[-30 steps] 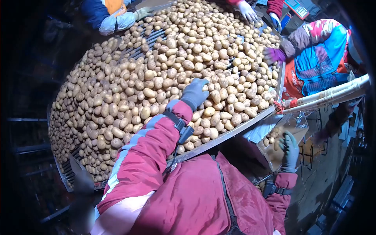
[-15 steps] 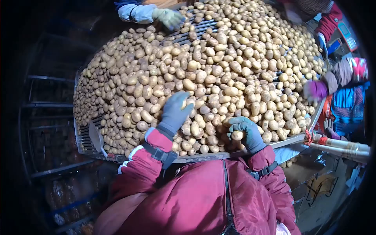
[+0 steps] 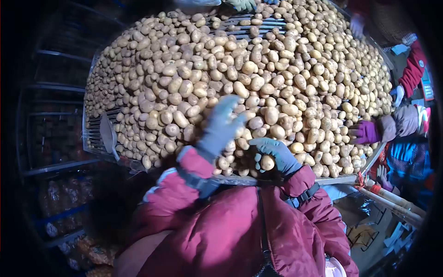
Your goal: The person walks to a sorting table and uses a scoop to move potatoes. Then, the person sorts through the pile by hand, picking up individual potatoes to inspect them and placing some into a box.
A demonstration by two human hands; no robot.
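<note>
Potatoes (image 3: 210, 64) cover a slatted metal table in front of me. My left hand (image 3: 218, 127), in a grey-blue glove and slightly blurred, hovers over the near part of the heap. Its thumb and fingers are apart, and no potato shows between them. Lower and to its right, my right hand (image 3: 276, 154), in a similar glove, is closed around a potato (image 3: 267, 162) close to the table's front edge. Some of its fingers are hidden behind that potato.
Bare slats (image 3: 258, 28) show at the far side, near a co-worker's gloved hand (image 3: 241, 4). A co-worker's purple glove (image 3: 365, 132) touches potatoes at the right. A pale scoop-like tool (image 3: 108, 134) lies at the left corner. Pale poles (image 3: 392, 201) jut out lower right.
My left hand has opened, and the potato between its fingers is gone from it. My right hand has shifted left with its potato. The view has turned slightly; the far co-worker's hand moved toward the upper edge.
</note>
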